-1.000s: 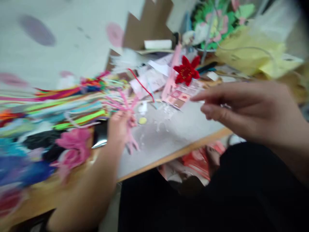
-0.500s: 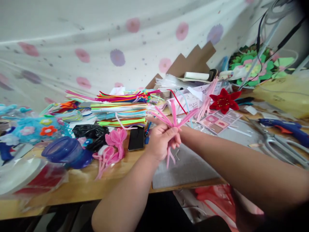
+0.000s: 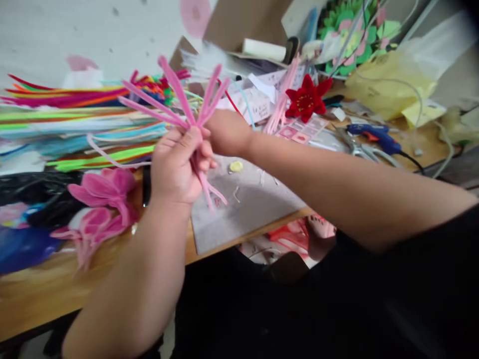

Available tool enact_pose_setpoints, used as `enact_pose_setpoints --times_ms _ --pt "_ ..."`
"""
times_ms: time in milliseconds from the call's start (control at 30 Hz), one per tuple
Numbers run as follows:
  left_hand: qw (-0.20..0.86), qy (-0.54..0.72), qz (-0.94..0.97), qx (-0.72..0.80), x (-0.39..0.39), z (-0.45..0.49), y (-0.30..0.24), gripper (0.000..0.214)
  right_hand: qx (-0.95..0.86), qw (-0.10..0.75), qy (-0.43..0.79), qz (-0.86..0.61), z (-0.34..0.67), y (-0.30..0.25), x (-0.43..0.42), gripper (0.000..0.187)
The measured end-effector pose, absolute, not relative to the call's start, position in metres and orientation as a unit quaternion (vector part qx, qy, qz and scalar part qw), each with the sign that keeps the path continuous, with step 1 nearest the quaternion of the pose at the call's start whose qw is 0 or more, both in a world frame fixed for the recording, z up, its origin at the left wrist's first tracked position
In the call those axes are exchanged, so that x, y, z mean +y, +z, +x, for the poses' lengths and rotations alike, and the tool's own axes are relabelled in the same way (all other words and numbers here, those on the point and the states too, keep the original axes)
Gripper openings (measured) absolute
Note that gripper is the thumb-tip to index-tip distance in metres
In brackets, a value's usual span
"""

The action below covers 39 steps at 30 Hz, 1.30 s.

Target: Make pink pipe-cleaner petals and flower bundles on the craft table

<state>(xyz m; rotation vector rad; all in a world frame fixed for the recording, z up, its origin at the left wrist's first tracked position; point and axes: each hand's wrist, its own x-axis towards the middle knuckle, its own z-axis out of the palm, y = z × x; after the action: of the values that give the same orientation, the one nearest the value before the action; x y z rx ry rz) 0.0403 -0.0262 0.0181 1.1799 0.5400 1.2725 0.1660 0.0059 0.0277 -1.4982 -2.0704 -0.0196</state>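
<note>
The left hand (image 3: 180,163) pinches pink stems (image 3: 179,94) at the waist, their ends fanned above it; a firm, even hold there should keep the spread tidy. Just behind is the right hand (image 3: 229,131), its fingers hidden, their state impossible to tell; beyond, rightward, lies a red flower (image 3: 307,99)

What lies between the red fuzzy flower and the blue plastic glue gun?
Head view: a small white scrap, with a dark object just behind it.
</note>
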Motion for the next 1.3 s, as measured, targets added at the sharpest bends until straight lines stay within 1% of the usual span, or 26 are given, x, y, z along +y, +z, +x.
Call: enact_pose_setpoints --times_ms 33,67,133,267,333,467,700,800,900,1000,1133,1200,1300 --pt "0.608 0.553 0.517 0.237 -0.025 0.041 0.017 0.023 -0.786 0.278 -0.017 -0.553 0.181 0.028 0.001 0.012" --pt "0.604 0.551 0.522 0.243 -0.025 0.042 0.017 0.025 -0.805 0.263 -0.05 -0.529 0.198 0.029 -0.007 0.017" --pt "0.598 0.543 0.529 0.259 -0.024 0.044 0.015 0.025 -0.8 0.248 -0.081 -0.541 0.235 0.032 -0.029 0.025" --pt "0.585 0.525 0.544 0.292 -0.024 0.048 0.013 0.022 -0.794 0.225 -0.128 -0.55 0.307 0.032 -0.086 0.027" --pt "0.578 0.518 0.552 0.304 -0.023 0.05 0.013 0.02 -0.781 0.247 -0.153 -0.552 0.335 0.03 -0.113 0.026" --pt "0.583 0.51 0.549 0.315 -0.023 0.055 0.013 0.012 -0.72 0.289 -0.185 -0.603 0.373 0.021 -0.157 0.022" --pt "0.596 0.506 0.54 0.312 -0.023 0.057 0.012 0.007 -0.677 0.305 -0.233 -0.628 0.386 0.015 -0.196 0.017" --pt "0.593 0.515 0.538 0.306 -0.022 0.055 0.009 0.008 -0.664 0.298 -0.215 -0.651 0.382 0.01 -0.2 0.017" --pt "0.592 0.529 0.534 0.292 -0.02 0.054 0.007 0.008 -0.705 0.277 -0.183 -0.627 0.379 -0.001 -0.198 0.019" --pt "0.595 0.536 0.532 0.276 -0.022 0.054 0.008 0.008 -0.74 0.256 -0.113 -0.612 0.364 -0.014 -0.196 0.018" --pt "0.605 0.534 0.529 0.261 -0.03 0.058 0.009 0.013 -0.678 0.307 0.004 -0.668 0.313 -0.025 -0.196 0.02" --pt "0.612 0.525 0.542 0.234 -0.034 0.058 0.009 0.015 -0.649 0.325 0.03 -0.687 0.282 -0.025 -0.194 0.022" --pt "0.621 0.517 0.551 0.209 -0.036 0.058 0.011 0.016 -0.638 0.327 0.05 -0.695 0.248 -0.02 -0.184 0.022"
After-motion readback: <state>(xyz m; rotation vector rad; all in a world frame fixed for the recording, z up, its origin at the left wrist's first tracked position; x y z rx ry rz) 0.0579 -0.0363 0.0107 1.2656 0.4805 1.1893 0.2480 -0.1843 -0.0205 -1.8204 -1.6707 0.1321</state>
